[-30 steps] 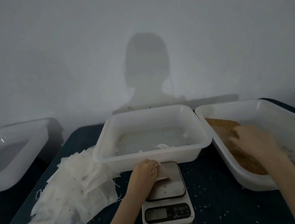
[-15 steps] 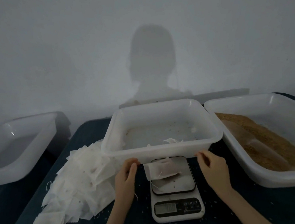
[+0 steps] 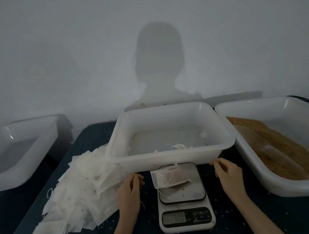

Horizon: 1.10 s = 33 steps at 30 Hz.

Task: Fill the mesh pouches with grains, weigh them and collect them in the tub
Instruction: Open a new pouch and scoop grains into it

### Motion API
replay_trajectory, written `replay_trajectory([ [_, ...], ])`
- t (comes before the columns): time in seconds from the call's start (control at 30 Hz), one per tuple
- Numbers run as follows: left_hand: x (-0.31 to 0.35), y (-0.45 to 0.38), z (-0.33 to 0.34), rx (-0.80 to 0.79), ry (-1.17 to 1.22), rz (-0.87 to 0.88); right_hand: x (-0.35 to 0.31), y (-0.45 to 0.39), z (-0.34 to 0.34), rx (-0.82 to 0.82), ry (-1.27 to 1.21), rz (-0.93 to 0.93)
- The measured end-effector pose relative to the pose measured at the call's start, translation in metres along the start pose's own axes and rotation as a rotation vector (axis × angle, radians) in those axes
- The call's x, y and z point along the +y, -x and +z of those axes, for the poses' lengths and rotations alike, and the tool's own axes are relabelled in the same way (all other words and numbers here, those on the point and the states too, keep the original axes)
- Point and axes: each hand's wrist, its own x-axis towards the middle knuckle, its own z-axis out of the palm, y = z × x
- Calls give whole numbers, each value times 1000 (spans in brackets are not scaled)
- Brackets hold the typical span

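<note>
Here, a filled mesh pouch [image 3: 169, 177] lies on the platform of a small scale [image 3: 184, 200] near the counter's [image 3: 258, 220] front edge, its drawstring trailing over the plate. The left hand [image 3: 129, 189] and right hand [image 3: 228, 173] rest on either side of the scale, fingers loosely curled and holding nothing. Behind it sits a white tub [image 3: 170, 155]; a heap of empty pouches [image 3: 72, 193] spreads toward the left edge, and a tub of brown grains [image 3: 280, 148] lies along the right edge.

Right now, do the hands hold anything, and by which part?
Nothing is held. The left hand and right hand rest beside the scale, apart from the filled pouch lying on its platform.
</note>
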Motion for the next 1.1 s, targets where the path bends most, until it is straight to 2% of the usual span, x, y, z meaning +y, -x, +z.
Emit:
replay_trajectory([
  [0.47,-2,-2,1,-23,-68,-27,1,1,-1,-4,0,15],
  [0.57,-1,-2,0,-33,-57,-40,-7,4,1,-24,13,-43],
  [0.67,0,-3,0,-41,-54,-51,-30,13,9,-51,50,-177],
  [0.77,0,-2,0,-45,-51,-43,-68,28,24,-137,156,-340],
  [0.83,0,-1,-1,-46,-52,-36,-96,35,41,-279,330,-396],
  [0.9,1,0,-2,-47,-49,-29,-117,38,62,-331,520,-453],
  [1.03,0,0,-3,-34,-48,-33,-128,36,88,-359,781,-448],
  [1.1,-1,1,-3,-27,-43,-48,-124,32,90,-362,821,-410],
])
